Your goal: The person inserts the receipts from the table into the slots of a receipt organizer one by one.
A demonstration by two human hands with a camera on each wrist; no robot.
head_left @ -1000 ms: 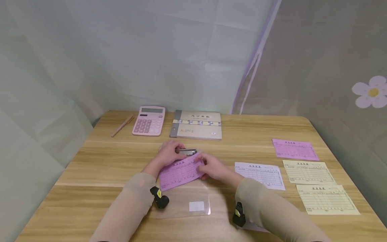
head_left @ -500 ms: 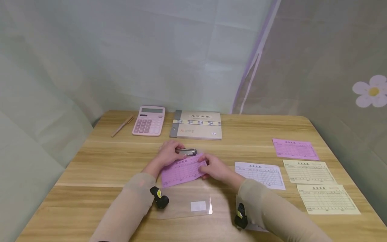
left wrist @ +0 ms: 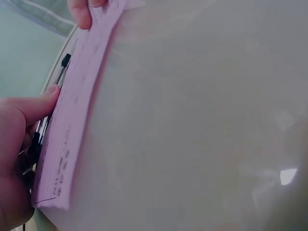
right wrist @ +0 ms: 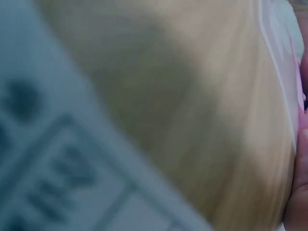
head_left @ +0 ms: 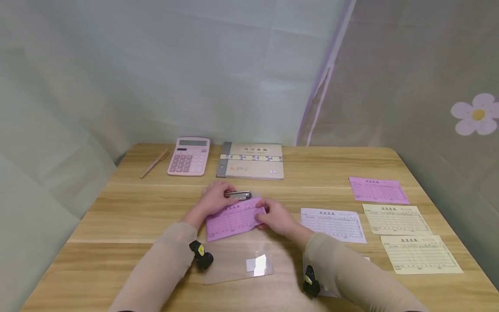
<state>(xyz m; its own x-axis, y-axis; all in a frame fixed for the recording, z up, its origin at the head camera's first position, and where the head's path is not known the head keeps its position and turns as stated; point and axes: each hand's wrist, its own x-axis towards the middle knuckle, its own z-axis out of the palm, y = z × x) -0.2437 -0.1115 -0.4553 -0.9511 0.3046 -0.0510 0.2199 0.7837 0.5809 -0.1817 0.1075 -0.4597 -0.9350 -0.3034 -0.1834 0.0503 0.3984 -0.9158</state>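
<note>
A clear clipboard [head_left: 224, 268] with a metal clip [head_left: 241, 196] at its far end lies before me. Its clip is gripped by my left hand [head_left: 214, 198]; the left wrist view shows the thumb [left wrist: 45, 101] against the clip and the other fingers partly hidden. Over the board, just below the clip, lies a pink printed slip [head_left: 231, 221], slanted upward to the right. My right hand [head_left: 274, 216] pinches that slip at its right edge. Whether the slip's top edge is under the clip, I cannot tell.
A white slip [head_left: 331, 224] lies right of my right hand, another partly under the right forearm. Further right are a pink slip [head_left: 378, 190] and two yellow slips [head_left: 395, 219]. A pen [head_left: 154, 163], pink calculator [head_left: 189, 156] and ledger book [head_left: 251, 161] lie along the back.
The pink slip has slid slightly up the board toward the clip, with the right hand still pinching it. The left hand stays at the clip. The head view has shifted a little.
</note>
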